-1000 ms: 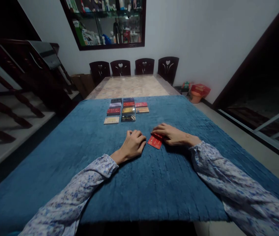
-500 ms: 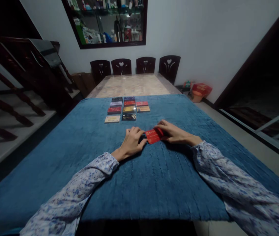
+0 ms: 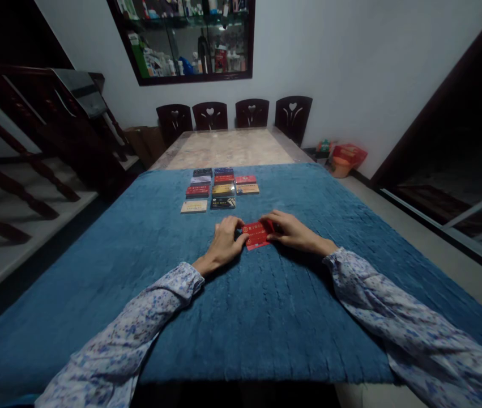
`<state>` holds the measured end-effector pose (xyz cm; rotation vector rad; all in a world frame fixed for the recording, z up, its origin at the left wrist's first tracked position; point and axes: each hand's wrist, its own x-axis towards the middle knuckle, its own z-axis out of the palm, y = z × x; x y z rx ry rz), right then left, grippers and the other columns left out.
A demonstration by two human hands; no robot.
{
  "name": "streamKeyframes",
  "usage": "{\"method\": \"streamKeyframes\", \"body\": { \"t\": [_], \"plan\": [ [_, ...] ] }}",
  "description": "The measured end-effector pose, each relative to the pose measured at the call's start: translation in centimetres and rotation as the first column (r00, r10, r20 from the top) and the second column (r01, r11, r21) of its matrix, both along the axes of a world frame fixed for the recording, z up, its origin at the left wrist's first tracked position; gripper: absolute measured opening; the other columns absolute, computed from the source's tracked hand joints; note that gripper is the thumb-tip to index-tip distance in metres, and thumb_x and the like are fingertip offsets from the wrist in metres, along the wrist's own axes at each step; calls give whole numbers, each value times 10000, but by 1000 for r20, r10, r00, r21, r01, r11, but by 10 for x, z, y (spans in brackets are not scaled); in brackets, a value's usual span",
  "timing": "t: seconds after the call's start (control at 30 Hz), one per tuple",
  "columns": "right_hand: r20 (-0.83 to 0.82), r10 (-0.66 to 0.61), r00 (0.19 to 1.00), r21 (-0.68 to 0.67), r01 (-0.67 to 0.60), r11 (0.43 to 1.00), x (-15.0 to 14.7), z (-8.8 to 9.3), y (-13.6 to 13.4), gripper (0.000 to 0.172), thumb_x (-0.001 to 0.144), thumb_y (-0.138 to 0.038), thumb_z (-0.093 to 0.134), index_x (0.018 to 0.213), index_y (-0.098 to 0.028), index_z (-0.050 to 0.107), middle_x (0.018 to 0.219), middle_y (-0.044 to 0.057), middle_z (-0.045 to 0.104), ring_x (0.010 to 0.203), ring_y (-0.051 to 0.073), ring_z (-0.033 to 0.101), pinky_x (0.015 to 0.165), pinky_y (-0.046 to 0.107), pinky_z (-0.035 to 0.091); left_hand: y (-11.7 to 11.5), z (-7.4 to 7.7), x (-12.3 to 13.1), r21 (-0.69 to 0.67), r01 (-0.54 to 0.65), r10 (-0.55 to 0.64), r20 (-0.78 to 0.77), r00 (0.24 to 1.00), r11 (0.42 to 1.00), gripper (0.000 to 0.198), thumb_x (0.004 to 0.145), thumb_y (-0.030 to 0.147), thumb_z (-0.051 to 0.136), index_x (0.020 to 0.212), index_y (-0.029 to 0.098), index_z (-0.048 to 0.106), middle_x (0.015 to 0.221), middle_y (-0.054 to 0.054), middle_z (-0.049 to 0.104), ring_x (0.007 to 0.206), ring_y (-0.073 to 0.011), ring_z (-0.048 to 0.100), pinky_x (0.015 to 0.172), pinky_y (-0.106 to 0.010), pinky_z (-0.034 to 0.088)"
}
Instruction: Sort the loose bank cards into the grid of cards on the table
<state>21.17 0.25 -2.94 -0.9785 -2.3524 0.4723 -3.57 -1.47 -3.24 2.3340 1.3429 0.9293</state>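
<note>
Over the blue cloth (image 3: 232,317), a red card (image 3: 256,232) with gold lettering is pinched between my two hands. My left hand (image 3: 224,240) grips its left edge between thumb and fingers. On the right edge, the thumb and bent fingers of my right hand (image 3: 290,231) close on the same card. A lighter pinkish strip shows under its near edge; whether that is a second card I cannot tell. Beyond my hands lie cards in rows, among them a cream card (image 3: 193,207), a black card (image 3: 222,203) and an orange card (image 3: 247,189).
The blue cloth covers the near part of a long table, whose stone top (image 3: 232,148) shows at the far end. Several dark chairs (image 3: 209,115) stand behind it. A stair railing (image 3: 32,158) is at the left, and a red bag (image 3: 349,153) sits on the floor at the right.
The red card and my right hand have shifted left, toward my left hand. The card now sits squarer between both hands, and a pinkish strip shows at its near edge.
</note>
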Motion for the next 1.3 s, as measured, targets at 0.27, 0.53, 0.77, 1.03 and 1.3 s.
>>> {"method": "streamKeyframes", "body": {
  "t": [0.27, 0.53, 0.77, 1.03, 1.3],
  "plan": [
    [79, -112, 991, 68, 107, 992, -10, -5, 1, 366, 859, -148, 628, 1218, -209, 659, 1032, 87, 695, 961, 248, 595, 870, 399, 475, 5, -3, 0, -52, 27, -20, 135, 991, 998, 236, 836, 90, 612, 1052, 185, 628, 943, -35, 705, 869, -190, 663, 869, -358, 516],
    [112, -217, 970, 173, 196, 965, -10, -11, 3, 361, 909, -198, 631, 1265, -249, 656, 991, 88, 645, 903, 236, 566, 808, 368, 479, 2, 0, -2, 27, 40, -39, -41, 998, 999, 328, 831, 124, 653, 1151, 190, 634, 1068, -71, 683, 1049, -256, 636, 941, -432, 488],
    [76, -191, 979, 165, 177, 970, -11, -15, 4, 383, 954, -214, 544, 1326, -253, 628, 961, 81, 600, 873, 227, 553, 804, 382, 507, 3, -5, -6, 30, 65, -62, -108, 992, 997, 441, 841, 187, 687, 1266, 185, 569, 1170, -97, 637, 1122, -269, 595, 971, -450, 463],
    [59, -106, 993, 134, 97, 986, -9, -12, -1, 481, 930, -307, 604, 1405, -251, 556, 1033, 106, 568, 958, 272, 541, 865, 472, 523, 4, -4, -8, 32, 103, -101, -59, 993, 994, 513, 819, 201, 681, 1317, 185, 557, 1145, -97, 599, 1080, -260, 591, 960, -448, 491],
    [19, -80, 997, 153, 77, 985, -8, -21, 4, 608, 868, -281, 666, 1447, -183, 510, 1092, 126, 547, 1004, 281, 527, 911, 499, 511, 3, -3, -10, 45, 121, -119, -49, 992, 992, 532, 834, 191, 620, 1356, 140, 535, 1168, -125, 575, 1135, -268, 583, 1000, -445, 492]
  ]
}}
